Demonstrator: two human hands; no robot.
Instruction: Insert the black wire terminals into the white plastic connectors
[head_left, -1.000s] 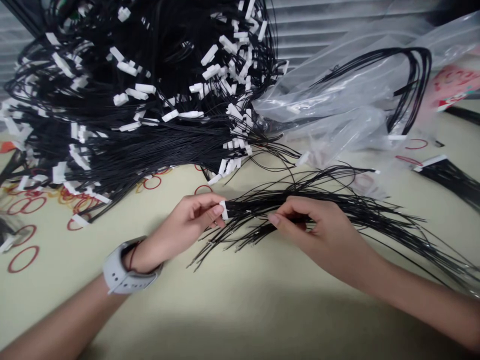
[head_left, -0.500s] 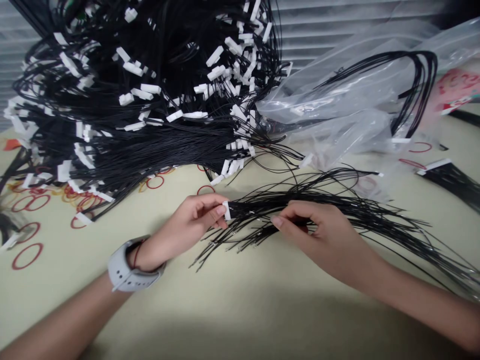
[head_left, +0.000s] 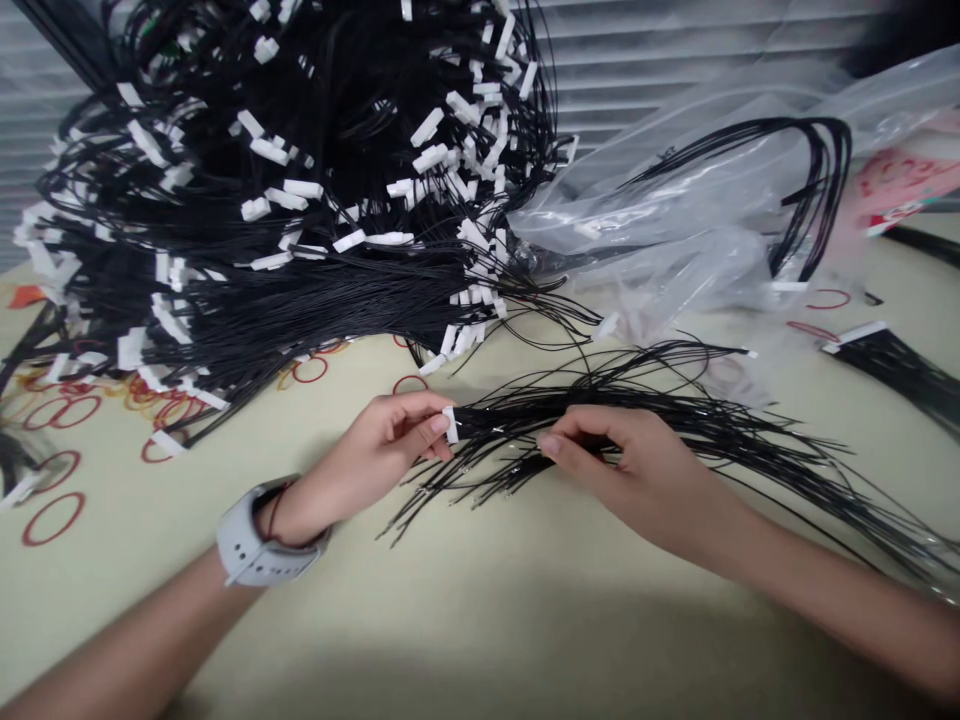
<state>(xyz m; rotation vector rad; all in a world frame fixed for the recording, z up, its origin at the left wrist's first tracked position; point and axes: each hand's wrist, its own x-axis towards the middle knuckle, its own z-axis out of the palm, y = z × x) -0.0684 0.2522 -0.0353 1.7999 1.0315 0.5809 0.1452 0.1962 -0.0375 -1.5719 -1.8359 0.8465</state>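
Note:
My left hand (head_left: 375, 455), with a grey watch on its wrist, pinches a small white connector (head_left: 450, 424) between thumb and fingers. Thin black wires run from that connector to the right. My right hand (head_left: 637, 470) is closed in a pinch on a thin black wire (head_left: 517, 452) within a loose fan of black wires (head_left: 750, 430) spread on the table. The two hands are a short gap apart, both resting low over the pale tabletop (head_left: 480, 610).
A big heap of black wire harnesses with white connectors (head_left: 300, 200) fills the back left. Clear plastic bags (head_left: 690, 220) holding more wires lie at the back right. Red rubber bands (head_left: 49, 515) are scattered at the left. Another harness (head_left: 892, 365) lies at the right edge.
Both hands have stayed almost in place, still pinching the connector and the wire. The view has shifted slightly.

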